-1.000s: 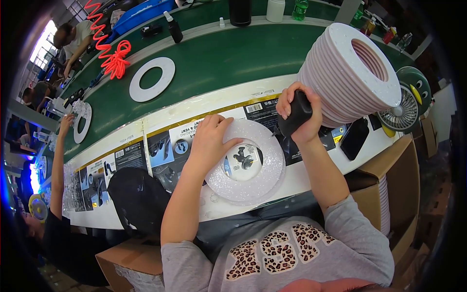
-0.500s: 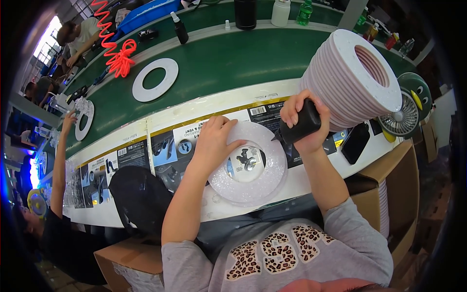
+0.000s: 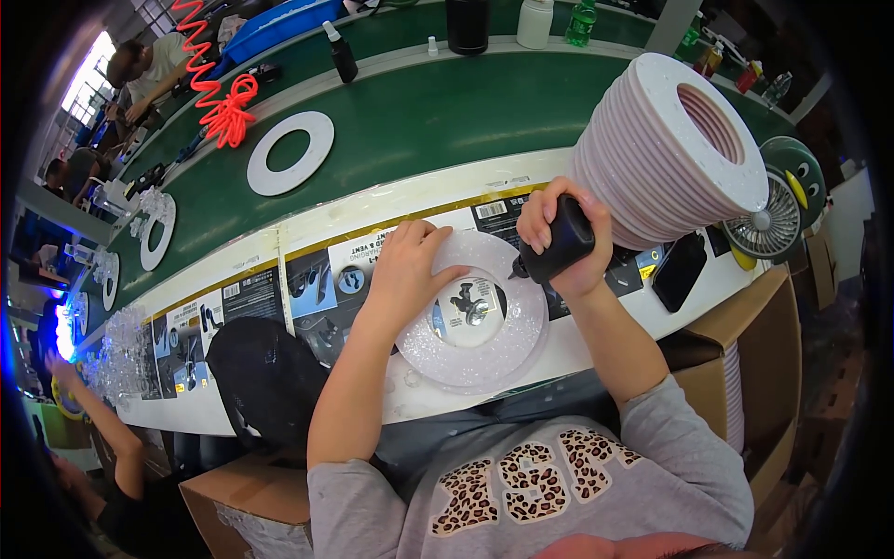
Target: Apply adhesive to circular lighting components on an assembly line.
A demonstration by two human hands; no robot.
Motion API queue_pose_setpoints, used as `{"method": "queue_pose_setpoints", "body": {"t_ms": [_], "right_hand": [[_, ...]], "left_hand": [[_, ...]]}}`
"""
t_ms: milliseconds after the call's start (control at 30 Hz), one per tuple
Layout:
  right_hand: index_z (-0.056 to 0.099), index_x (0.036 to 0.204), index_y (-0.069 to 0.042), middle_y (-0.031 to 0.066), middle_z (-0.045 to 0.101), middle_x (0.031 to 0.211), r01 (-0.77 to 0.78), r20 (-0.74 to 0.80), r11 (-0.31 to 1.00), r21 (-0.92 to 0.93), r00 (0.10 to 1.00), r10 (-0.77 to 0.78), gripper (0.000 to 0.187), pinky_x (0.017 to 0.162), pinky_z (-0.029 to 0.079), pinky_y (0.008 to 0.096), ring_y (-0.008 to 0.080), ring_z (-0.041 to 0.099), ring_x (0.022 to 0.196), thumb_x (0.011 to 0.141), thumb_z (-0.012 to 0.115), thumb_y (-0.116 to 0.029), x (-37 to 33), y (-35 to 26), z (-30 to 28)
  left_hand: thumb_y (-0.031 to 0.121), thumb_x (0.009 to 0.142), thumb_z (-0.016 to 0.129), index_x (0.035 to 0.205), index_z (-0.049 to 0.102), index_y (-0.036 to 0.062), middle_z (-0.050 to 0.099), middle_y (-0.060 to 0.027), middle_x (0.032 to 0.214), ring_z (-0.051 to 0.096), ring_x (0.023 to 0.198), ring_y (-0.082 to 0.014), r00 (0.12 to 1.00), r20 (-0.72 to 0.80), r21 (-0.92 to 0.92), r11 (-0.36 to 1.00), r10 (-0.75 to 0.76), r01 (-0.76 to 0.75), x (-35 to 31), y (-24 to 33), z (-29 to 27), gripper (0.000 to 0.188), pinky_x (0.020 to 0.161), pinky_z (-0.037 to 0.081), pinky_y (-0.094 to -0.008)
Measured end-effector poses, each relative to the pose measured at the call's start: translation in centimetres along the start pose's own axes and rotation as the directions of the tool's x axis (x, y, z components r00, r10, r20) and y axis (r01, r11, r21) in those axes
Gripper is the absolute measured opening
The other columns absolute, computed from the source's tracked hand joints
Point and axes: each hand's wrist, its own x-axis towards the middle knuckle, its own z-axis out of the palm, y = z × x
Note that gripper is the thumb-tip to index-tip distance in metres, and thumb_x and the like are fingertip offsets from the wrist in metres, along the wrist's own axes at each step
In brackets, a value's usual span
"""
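A white, glittery flat ring [image 3: 512, 345] lies on the printed sheets on the bench in front of me. My left hand [image 3: 414, 261] rests on its upper left edge, the thumb stretched toward the centre hole and the fingers lying flat. My right hand [image 3: 579, 233] grips a black squeeze bottle [image 3: 566, 240], tilted with its narrow nozzle down at the ring's upper right face. Whether the tip touches the ring, I cannot tell. Through the hole a printed picture shows on the sheet beneath.
A tall stack of similar rings [image 3: 633, 158] leans at the right, beside a dark phone [image 3: 680, 278] and a small fan [image 3: 773, 233]. Another ring [image 3: 318, 154] lies on the green belt [image 3: 419, 121]. Cardboard boxes [image 3: 768, 363] stand near me. At left, a co-worker's arm [image 3: 107, 419] shows.
My right hand has moved slightly left with the bottle, its nozzle along the ring. My left hand stays put. The belt's rings have shifted a little left; the co-worker's arm has drawn back from them.
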Motion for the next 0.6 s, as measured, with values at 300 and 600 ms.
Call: {"method": "queue_pose_setpoints", "body": {"t_ms": [300, 600], "right_hand": [[0.041, 0.082, -0.007, 0.0044, 0.042, 0.063, -0.037, -0.015, 0.998, -0.043, 0.999, 0.036, 0.040, 0.060, 0.037, 0.0266, 0.0136, 0.043, 0.058, 0.096, 0.037, -0.044, 0.01, 0.13, 0.03], [0.041, 0.082, -0.007, 0.0047, 0.043, 0.064, -0.033, -0.018, 0.999, 0.007, 0.999, 0.033, 0.038, 0.061, 0.037, 0.0268, 0.0140, 0.043, 0.059, 0.095, 0.037, -0.043, 0.06, 0.26, -0.03]], "left_hand": [[0.032, 0.071, 0.083, 0.110, 0.067, 0.0013, 0.060, -0.0118, 0.103, 0.057, 0.101, -0.0294, 1.000, 0.000, 0.011, 1.000, 0.002, -0.002, -0.05, -0.24, 0.23, 0.052, 0.090, 0.046, -0.0396], [0.032, 0.071, 0.083, 0.111, 0.067, 0.0013, 0.061, -0.0121, 0.103, 0.057, 0.101, -0.0297, 1.000, 0.002, 0.007, 1.000, 0.000, 0.000, -0.09, -0.26, 0.18, 0.053, 0.090, 0.046, -0.0396]]}}
